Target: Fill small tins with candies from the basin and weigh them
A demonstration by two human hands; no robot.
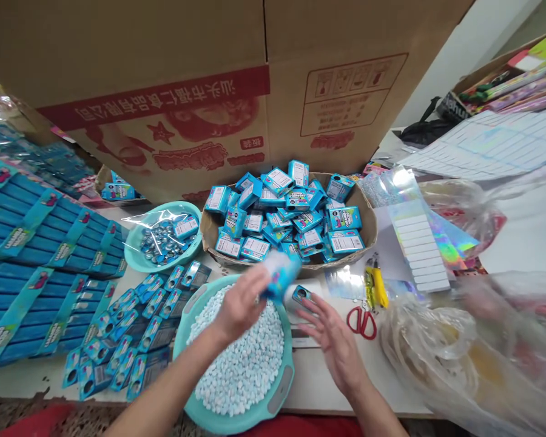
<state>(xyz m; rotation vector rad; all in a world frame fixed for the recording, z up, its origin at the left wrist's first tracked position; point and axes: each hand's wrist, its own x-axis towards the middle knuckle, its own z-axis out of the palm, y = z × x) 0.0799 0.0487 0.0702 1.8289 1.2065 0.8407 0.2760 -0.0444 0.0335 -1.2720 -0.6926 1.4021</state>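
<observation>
The left hand (241, 303) has a blurred blue box (283, 278) at its fingertips, grip unclear, the right hand (334, 340) spreads by a smaller-looking box (301, 294), and many boxes (277, 224) fill the carton (372, 212), with basin (179, 340) pellets (246, 376) and holed boxes (152, 303) apparently outstanding.

A blurred blue-and-white box (282, 277) tilts in the left hand (242, 304); a blue box (301, 294), its round hole (303, 293) showing, is at the right hand (334, 340)
</observation>
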